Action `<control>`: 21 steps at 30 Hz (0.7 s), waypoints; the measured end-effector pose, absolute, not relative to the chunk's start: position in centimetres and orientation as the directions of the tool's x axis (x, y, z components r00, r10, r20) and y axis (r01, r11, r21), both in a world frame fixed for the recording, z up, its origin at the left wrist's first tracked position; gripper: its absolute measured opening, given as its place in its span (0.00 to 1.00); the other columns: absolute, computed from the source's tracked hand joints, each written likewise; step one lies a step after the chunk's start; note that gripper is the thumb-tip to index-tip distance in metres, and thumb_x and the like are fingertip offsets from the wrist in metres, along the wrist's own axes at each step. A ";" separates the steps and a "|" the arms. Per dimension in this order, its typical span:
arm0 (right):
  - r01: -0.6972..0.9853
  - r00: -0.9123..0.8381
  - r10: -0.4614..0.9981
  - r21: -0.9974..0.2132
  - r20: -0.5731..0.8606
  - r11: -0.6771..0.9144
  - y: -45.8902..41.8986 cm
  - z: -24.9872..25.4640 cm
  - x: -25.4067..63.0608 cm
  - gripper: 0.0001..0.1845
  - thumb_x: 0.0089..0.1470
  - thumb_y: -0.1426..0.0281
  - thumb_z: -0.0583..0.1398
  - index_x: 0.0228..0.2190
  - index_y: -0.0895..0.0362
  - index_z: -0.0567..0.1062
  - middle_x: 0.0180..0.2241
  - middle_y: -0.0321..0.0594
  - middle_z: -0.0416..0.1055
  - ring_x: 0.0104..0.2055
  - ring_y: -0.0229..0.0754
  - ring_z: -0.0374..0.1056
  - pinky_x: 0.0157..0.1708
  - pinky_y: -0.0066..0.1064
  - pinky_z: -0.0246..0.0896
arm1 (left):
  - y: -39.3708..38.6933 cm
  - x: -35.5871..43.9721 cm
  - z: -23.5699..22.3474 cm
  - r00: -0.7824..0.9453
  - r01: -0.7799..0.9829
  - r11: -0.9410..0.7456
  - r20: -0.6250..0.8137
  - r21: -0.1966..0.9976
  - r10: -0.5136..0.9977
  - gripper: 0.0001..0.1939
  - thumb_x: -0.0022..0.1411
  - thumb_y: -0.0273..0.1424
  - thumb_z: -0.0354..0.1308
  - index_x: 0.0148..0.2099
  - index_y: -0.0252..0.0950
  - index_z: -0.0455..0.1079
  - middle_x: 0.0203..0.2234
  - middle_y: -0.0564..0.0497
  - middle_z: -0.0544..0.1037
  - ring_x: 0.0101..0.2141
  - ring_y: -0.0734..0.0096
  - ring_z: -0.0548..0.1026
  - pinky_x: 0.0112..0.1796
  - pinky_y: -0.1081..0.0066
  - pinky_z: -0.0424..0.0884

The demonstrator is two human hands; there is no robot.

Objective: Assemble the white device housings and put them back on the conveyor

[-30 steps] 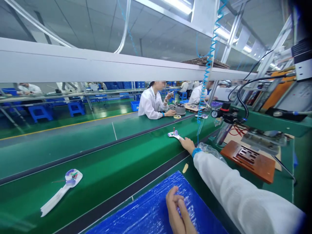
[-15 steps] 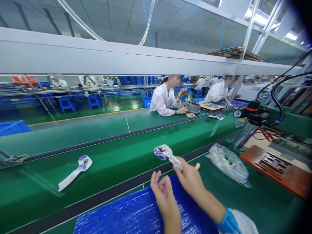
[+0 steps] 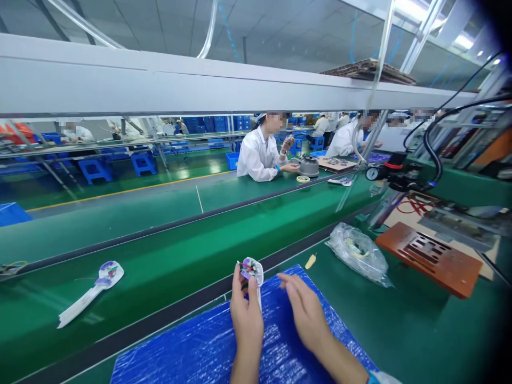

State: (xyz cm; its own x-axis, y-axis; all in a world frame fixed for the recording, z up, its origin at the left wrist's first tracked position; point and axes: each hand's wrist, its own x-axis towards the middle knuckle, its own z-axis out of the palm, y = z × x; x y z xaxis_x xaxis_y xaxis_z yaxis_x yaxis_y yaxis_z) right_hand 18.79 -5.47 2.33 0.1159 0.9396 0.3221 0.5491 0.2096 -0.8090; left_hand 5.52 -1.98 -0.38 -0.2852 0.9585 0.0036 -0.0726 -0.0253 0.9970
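Observation:
My left hand [image 3: 247,312] grips a white spoon-shaped plastic housing [image 3: 258,273] between thumb and fingers. Its round head points up and holds a purple part with red and green wires. Most of the handle is hidden behind my hand. To the right, my right hand [image 3: 306,309] hovers with its fingers apart and nothing in them. Below both hands lies a blue film-wrapped mat [image 3: 184,341]. A second white housing [image 3: 82,304] of the same shape, also with purple parts and wires, rests on the green belt [image 3: 160,272] at the left.
Right of the mat are a small yellowish piece [image 3: 310,261], a clear plastic bag [image 3: 358,253] and an orange-brown slotted plate [image 3: 430,256]. A pressure gauge [image 3: 372,173] stands behind them. Across the belt, a co-worker in white [image 3: 260,154] sits near a grey round pot-like object [image 3: 309,167].
The housing has passed from my right hand to my left and now sits lower, head up. My right hand has let go and moved aside. The view has shifted slightly right.

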 end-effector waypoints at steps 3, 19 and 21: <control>0.353 0.198 0.948 -0.920 0.249 0.168 -4.1 2.9 19.3 0.19 0.62 0.60 0.51 0.46 0.55 0.74 0.39 0.45 0.75 0.33 0.44 0.71 0.34 0.35 0.68 | -2.3 5.7 -0.1 -0.134 -0.168 -0.023 0.000 0.985 0.991 0.35 0.61 0.49 0.55 0.64 0.38 0.55 0.55 0.41 0.69 0.54 0.61 0.68 0.52 0.66 0.65; 0.317 -0.096 0.979 -0.926 0.182 0.203 -4.0 2.4 20.9 0.12 0.58 0.74 0.54 0.32 0.56 0.79 0.31 0.38 0.75 0.33 0.39 0.69 0.35 0.29 0.61 | -2.8 6.3 0.8 0.069 -0.549 0.242 -0.245 0.800 0.967 0.29 0.47 0.39 0.68 0.49 0.30 0.69 0.29 0.49 0.74 0.26 0.77 0.69 0.25 0.78 0.64; 0.277 -0.121 0.969 -0.931 0.214 0.240 -3.9 2.4 20.7 0.11 0.59 0.70 0.56 0.31 0.56 0.79 0.31 0.38 0.74 0.33 0.38 0.67 0.33 0.29 0.59 | -2.9 6.2 0.7 0.082 -0.527 0.226 -0.216 0.819 0.973 0.30 0.45 0.33 0.69 0.51 0.32 0.69 0.27 0.51 0.74 0.26 0.78 0.68 0.26 0.79 0.64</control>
State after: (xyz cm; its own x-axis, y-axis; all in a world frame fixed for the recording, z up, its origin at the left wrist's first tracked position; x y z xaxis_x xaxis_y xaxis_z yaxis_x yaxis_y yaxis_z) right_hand 20.74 -3.89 2.41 -0.1212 0.9693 0.2138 0.2766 0.2398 -0.9306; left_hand 6.22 -2.86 0.72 0.0818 0.9730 -0.2157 -0.5270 0.2260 0.8193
